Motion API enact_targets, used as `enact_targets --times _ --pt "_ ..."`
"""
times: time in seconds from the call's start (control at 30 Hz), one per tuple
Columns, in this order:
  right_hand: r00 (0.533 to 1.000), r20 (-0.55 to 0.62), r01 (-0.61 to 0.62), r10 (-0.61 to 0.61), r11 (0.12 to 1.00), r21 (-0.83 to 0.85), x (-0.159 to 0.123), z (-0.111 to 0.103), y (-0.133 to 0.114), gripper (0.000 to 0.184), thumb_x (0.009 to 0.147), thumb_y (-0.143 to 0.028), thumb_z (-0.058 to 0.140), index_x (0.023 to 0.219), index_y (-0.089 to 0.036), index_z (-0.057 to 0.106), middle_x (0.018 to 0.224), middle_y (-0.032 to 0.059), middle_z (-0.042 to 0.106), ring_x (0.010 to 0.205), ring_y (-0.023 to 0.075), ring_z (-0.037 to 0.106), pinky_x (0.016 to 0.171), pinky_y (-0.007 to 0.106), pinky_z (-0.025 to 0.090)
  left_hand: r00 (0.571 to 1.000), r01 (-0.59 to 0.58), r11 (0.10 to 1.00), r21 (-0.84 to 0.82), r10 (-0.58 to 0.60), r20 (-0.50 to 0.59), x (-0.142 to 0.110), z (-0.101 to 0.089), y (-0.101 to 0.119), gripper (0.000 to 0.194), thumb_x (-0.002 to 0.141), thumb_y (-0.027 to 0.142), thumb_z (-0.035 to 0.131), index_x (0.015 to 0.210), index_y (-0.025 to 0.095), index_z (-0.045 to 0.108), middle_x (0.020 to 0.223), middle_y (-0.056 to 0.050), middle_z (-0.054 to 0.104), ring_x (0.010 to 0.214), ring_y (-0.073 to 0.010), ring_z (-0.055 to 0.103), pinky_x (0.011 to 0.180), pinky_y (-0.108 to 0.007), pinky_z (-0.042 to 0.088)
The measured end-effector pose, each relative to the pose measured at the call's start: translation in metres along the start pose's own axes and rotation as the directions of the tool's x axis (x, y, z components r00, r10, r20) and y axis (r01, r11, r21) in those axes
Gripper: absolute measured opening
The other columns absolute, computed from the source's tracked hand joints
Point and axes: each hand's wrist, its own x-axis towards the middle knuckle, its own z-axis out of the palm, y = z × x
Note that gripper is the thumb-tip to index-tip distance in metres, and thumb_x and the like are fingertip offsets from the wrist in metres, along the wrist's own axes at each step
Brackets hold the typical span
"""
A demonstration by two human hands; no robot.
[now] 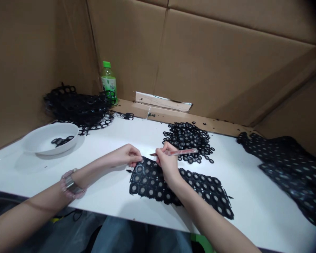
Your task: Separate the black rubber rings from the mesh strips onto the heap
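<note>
A cardboard enclosure point(226, 70) walls in a white bench point(242, 214), with a green-capped plastic drink bottle point(107, 80) standing in its back corner. Along the right side lies a large folded black perforated sheet point(287, 168), its rings joined together. At back left sits a tangled pile of black open lattice point(73, 105). Mid-bench, a heap of loose black rings point(186, 140) has spread out, and a shallow white plastic bowl point(42, 135) holds a small cluster of black rings point(61, 141). Many rings thus appear separated, while much black material remains joined.

Nearest the person, a flat black perforated strip point(150, 186) lies between both hands. The left hand point(127, 155) is closed to a narrow pinch at the strip's upper edge. The right hand point(168, 163) grips a slim craft knife with a translucent red handle point(181, 151) like a pen, its steel blade point(153, 154) just above that edge. A pink beaded bracelet point(71, 184) circles the left wrist.
</note>
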Motion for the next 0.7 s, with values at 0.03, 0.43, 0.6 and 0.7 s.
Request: enact_targets --times 0.03,0.43,0.6,0.7 --pt "1.000 0.009 -0.015 0.015 1.000 0.003 -0.001 0.003 0.002 0.023 0.061 -0.013 0.052 0.052 -0.022 0.033 0.034 -0.0104 0.038 0.031 0.0066 0.033 0.035 0.018 0.022 1.000 -0.001 1.000 -0.006 0.001 0.001 0.000 0.000 -0.002 0.030 0.073 0.040 0.058 0.065 0.011 0.059 0.049 0.002 0.050 0.047 -0.0092 0.043 0.048 -0.021 0.032" --pt "0.992 0.128 0.045 -0.015 0.971 -0.236 -0.009 0.004 0.004 0.024 0.064 -0.016 0.053 0.051 -0.022 0.034 0.039 -0.0087 0.039 0.035 0.0091 0.042 0.038 0.021 0.029 1.000 -0.002 0.996 -0.090 0.002 -0.005 0.001 -0.003 -0.005 0.033 0.071 0.043 0.060 0.069 0.010 0.061 0.050 0.002 0.050 0.047 -0.0091 0.044 0.048 -0.020 0.033" --pt "0.980 0.182 0.132 -0.080 0.945 -0.300 -0.011 0.007 0.006 0.024 0.067 -0.016 0.051 0.052 -0.021 0.033 0.042 -0.0079 0.035 0.040 0.0092 0.037 0.042 0.022 0.027 1.000 -0.009 0.995 -0.100 0.009 -0.008 0.000 -0.002 -0.005 0.030 0.072 0.041 0.060 0.068 0.010 0.060 0.049 0.002 0.049 0.046 -0.0081 0.042 0.047 -0.020 0.030" --pt "0.956 0.247 0.239 -0.155 0.903 -0.357 -0.013 0.010 0.005 0.026 0.067 -0.013 0.049 0.051 -0.021 0.030 0.045 -0.0069 0.031 0.044 0.0090 0.031 0.043 0.022 0.024 0.999 -0.045 0.993 -0.105 0.046 0.005 0.000 -0.002 -0.008 0.029 0.074 0.039 0.058 0.070 0.011 0.060 0.049 0.003 0.049 0.046 -0.0075 0.041 0.047 -0.020 0.028"
